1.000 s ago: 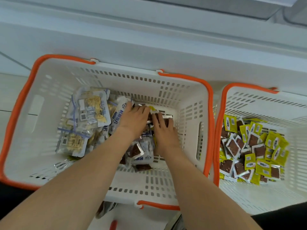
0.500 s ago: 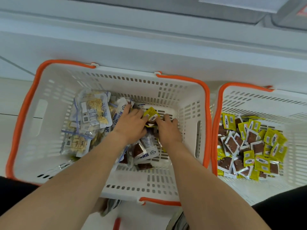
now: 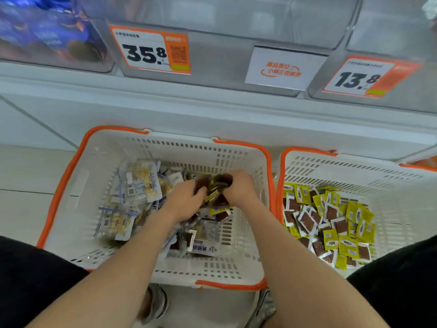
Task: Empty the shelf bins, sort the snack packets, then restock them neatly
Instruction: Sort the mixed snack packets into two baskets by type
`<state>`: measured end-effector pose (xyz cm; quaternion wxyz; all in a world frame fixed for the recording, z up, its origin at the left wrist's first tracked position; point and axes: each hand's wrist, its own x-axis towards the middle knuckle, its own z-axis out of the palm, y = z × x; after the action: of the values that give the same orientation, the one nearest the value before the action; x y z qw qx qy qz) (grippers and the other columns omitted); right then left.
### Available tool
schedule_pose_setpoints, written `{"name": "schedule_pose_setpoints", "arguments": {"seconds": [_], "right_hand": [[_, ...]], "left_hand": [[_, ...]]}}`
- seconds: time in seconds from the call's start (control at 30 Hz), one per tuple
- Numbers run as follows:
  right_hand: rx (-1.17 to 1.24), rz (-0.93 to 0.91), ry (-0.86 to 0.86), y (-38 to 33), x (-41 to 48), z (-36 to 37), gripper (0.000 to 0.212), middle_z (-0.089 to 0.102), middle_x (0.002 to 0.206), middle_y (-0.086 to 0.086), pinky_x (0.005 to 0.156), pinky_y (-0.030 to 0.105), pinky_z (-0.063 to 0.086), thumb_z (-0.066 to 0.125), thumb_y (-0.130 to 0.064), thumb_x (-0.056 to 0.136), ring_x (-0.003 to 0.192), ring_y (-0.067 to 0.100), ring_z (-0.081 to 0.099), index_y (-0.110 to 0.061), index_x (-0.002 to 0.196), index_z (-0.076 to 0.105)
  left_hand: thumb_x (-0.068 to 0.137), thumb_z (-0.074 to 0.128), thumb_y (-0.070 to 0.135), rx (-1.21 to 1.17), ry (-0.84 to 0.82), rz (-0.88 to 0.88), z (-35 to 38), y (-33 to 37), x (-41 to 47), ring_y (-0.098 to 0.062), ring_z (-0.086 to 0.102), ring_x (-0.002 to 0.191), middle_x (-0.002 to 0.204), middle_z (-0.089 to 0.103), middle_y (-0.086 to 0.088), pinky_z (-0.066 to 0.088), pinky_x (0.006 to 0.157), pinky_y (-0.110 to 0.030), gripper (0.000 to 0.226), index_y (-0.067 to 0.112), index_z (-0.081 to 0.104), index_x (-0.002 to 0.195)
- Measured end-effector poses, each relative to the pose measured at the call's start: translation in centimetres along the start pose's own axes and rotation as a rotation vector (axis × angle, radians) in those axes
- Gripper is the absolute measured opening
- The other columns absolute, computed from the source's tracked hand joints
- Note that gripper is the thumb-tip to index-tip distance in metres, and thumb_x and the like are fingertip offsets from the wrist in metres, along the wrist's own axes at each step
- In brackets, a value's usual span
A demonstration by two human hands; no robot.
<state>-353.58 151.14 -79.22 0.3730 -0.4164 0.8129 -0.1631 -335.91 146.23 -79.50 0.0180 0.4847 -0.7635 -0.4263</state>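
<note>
Backdrop: white shop shelving, with clear glossy shelf bins [image 3: 260, 20] along the top, cut off by the frame. Their contents are blurred, apart from bluish wrapping [image 3: 47, 31] in the leftmost.
Tags: orange-edged price cards read 35.8 [image 3: 151, 49] and 13.8 [image 3: 359, 79]; the small print is unreadable.
Left basket [image 3: 236, 268]: white slotted plastic with an orange rim. Flat pale pouches [image 3: 139, 183] lie at its left, and mixed small sachets are partly hidden under the arms.
Hands: left hand [image 3: 186, 202] and right hand [image 3: 238, 188] meet over this basket, fingers curled round a bunch of brown-and-yellow packets [image 3: 217, 185]. The wrappers hide the fingertips.
Right basket [image 3: 390, 185]: same make, just beside the first, right edge cut off. Square yellow and brown sachets [image 3: 331, 221] are loosely heaped inside.
Unclear: how many packets each hand holds.
</note>
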Motion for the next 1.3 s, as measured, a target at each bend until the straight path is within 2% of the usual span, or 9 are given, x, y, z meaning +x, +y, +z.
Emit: {"name": "schedule_pose_setpoints", "arguments": {"seconds": [0.2,0.33,0.53,0.63,0.77,0.9,1.07,1.2,1.3], "right_hand": [[0.315,-0.073,0.068,-1.8,-3.3,-5.5,0.023,0.077,0.096,0.004,0.086,0.048,0.061,0.07,-0.01,0.081,0.098,0.027,0.072,-0.019,0.1,0.077],[0.415,-0.055,-0.014,-0.6,-6.5,-10.9,0.018,0.075,0.088,0.022,0.073,0.058,0.064,0.073,0.002,0.075,0.086,0.038,0.076,-0.008,0.089,0.073],[0.338,0.256,0.029,5.3,-11.1,-19.0,0.028,0.071,0.099,0.035,0.077,0.062,0.062,0.073,0.01,0.083,0.084,0.047,0.075,0.015,0.106,0.057],[0.024,0.34,-0.054,6.8,-12.7,-20.9,0.037,0.063,0.093,0.016,0.055,0.038,0.058,0.082,-0.009,0.084,0.076,0.036,0.07,0.001,0.107,0.055],[-0.278,0.114,0.139,4.9,-12.7,-18.5,0.028,0.066,0.104,0.013,0.077,0.034,0.056,0.063,-0.01,0.089,0.104,0.034,0.065,0.001,0.114,0.065],[-0.027,-0.213,0.025,0.8,-11.9,-12.6,0.022,0.067,0.082,-0.004,0.071,0.032,0.052,0.056,-0.011,0.094,0.073,0.014,0.064,-0.015,0.107,0.074],[-0.357,-0.328,-0.245,0.3,-9.4,-5.2,0.027,0.065,0.104,0.007,0.073,0.035,0.053,0.055,-0.007,0.097,0.087,0.023,0.061,-0.011,0.121,0.066],[-0.499,-0.244,-0.282,0.9,-8.2,-3.3,0.026,0.061,0.114,0.014,0.072,0.038,0.053,0.055,-0.006,0.098,0.088,0.03,0.06,-0.008,0.122,0.064],[-0.491,-0.228,-0.222,0.9,-7.0,-3.0,0.029,0.059,0.117,0.015,0.082,0.044,0.059,0.054,-0.006,0.098,0.097,0.034,0.064,-0.009,0.126,0.061]], "left_hand": [[0.106,0.042,0.03,-0.137,0.198,0.027,-0.1,7.0,-1.9,-0.019,0.048,0.061,0.069,0.054,-0.004,0.028,0.055,-0.037,0.038,0.009,0.049,0.075],[0.102,0.044,0.03,-0.14,0.228,0.14,0.6,11.7,-3.2,-0.021,0.046,0.058,0.064,0.048,-0.004,0.028,0.053,-0.037,0.038,0.017,0.043,0.067],[0.092,0.062,0.045,0.146,-0.308,0.335,3.2,18.6,-5.9,-0.023,0.066,0.089,0.1,0.07,-0.007,0.056,0.078,-0.042,0.035,0.014,0.064,0.107],[0.093,0.07,0.037,0.103,-0.412,0.344,4.0,18.2,-6.5,-0.005,0.061,0.105,0.118,0.062,0.016,0.053,0.092,-0.03,0.041,0.027,0.062,0.132],[0.095,0.058,0.023,0.246,-0.168,0.32,4.2,12.5,-5.3,-0.004,0.06,0.084,0.093,0.064,0.013,0.054,0.076,-0.033,0.012,0.03,0.067,0.097],[0.095,0.061,0.02,0.498,-0.268,0.146,4.1,4.7,-4.6,-0.018,0.061,0.093,0.103,0.064,0.006,0.054,0.079,-0.034,0.007,0.024,0.064,0.099],[0.089,0.073,0.019,0.672,-0.291,0.157,6.4,-0.7,-3.9,-0.024,0.047,0.136,0.15,0.047,0.0,0.046,0.109,-0.04,0.058,0.024,0.051,0.142],[0.086,0.081,0.034,0.732,-0.404,0.133,8.3,-1.5,-3.0,-0.031,0.017,0.158,0.172,0.012,-0.004,0.03,0.122,-0.049,0.109,0.022,0.008,0.166],[0.092,0.073,0.028,0.753,-0.329,0.062,9.5,-1.9,-2.0,-0.032,0.03,0.15,0.162,0.033,-0.009,0.032,0.119,-0.045,0.094,0.015,0.014,0.164]]}}
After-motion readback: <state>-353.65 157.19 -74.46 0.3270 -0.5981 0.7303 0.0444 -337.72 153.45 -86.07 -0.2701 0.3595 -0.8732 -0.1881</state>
